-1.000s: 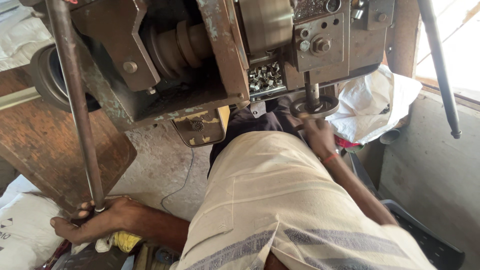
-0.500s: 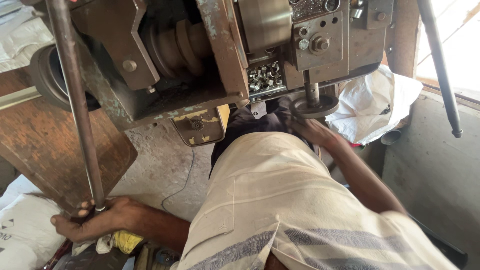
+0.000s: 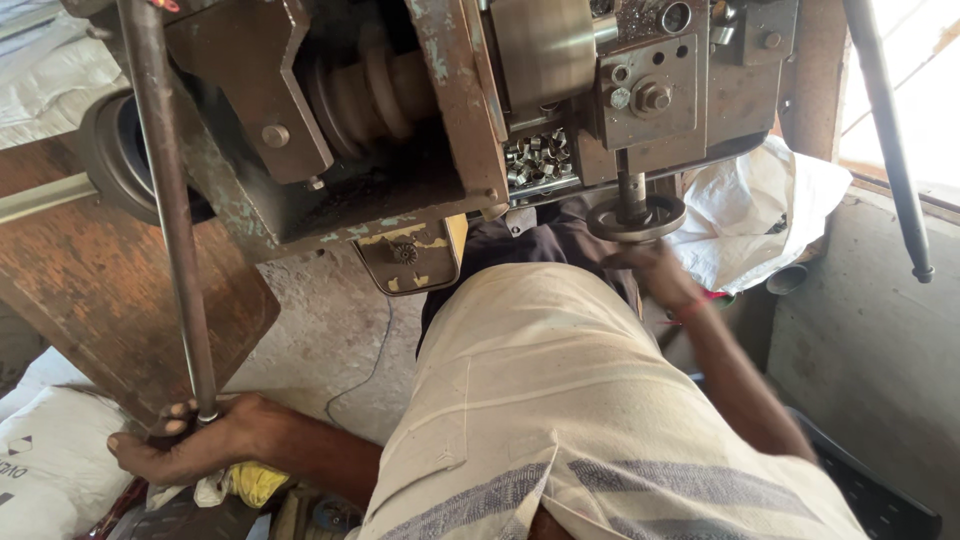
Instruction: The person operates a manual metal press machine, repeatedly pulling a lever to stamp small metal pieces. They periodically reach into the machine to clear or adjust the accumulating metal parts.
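Head view: left hand (image 3: 195,445) clenched round near-upright steel lever (image 3: 168,210); right hand (image 3: 655,272), blurred, grip unclear, under handwheel (image 3: 636,219).

The bare concrete floor (image 3: 330,340) shows between the machine and the person's lap, grey and stained. A thin dark cable (image 3: 372,370) trails across it. A white sack (image 3: 45,460) lies at the lower left, and a crumpled white bag (image 3: 750,215) sits on the floor at right, beside a concrete wall (image 3: 870,320).

Workshop: greasy metal machine (image 3: 430,110), pulleys, handwheel (image 3: 636,218).
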